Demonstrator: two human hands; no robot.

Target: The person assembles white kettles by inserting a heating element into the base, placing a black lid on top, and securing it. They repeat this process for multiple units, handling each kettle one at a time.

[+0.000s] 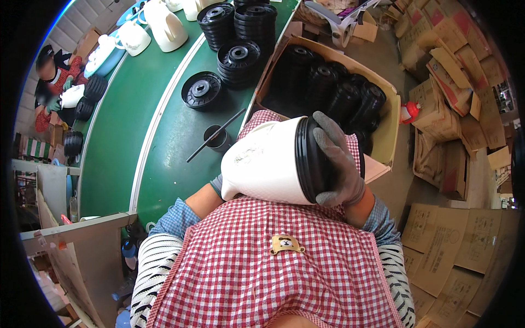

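Observation:
A white jug (262,164) lies on its side in front of my apron, its spout toward the lower left. Its wide end carries a ribbed black base (309,161). My right hand (342,167), in a grey glove, is wrapped round that base, fingers over its top edge and thumb below. Only a bit of my gloved left hand (217,185) shows beside the spout; the jug hides its fingers. Beyond the jug, a dark rod (216,135) rests across a small black cup (217,143) on the green table (164,175).
Black round bases (201,90) stand singly and in stacks (239,61) on the table. White jugs (164,27) are at the far left. An open carton (389,131) of black parts stands at right, with cardboard boxes (443,246) beyond. A co-worker (57,82) handles another jug.

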